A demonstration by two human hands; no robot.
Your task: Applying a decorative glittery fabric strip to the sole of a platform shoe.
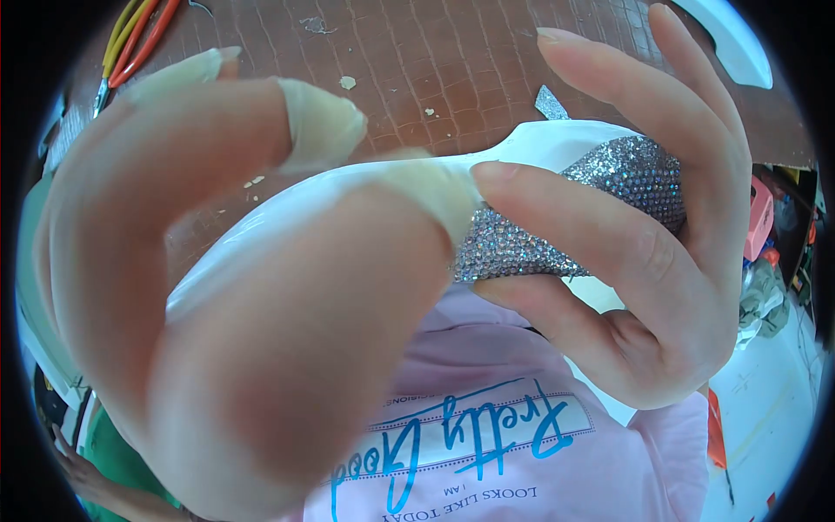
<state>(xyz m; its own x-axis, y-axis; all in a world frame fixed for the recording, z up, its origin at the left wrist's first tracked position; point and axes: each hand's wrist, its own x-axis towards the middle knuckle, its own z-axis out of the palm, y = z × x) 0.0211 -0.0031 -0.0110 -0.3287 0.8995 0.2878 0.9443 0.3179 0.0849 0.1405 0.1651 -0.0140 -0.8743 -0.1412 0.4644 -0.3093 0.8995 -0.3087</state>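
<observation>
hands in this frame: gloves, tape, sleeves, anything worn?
Left hand: no glove, but pale beige finger cots or tape wraps cover several fingertips, thumb included. It sits very close to the lens and is blurred. Right hand: bare, no wraps, rings or glove; nails short and unpainted. No sleeve shows at either wrist. A pink printed shirt shows below.
</observation>
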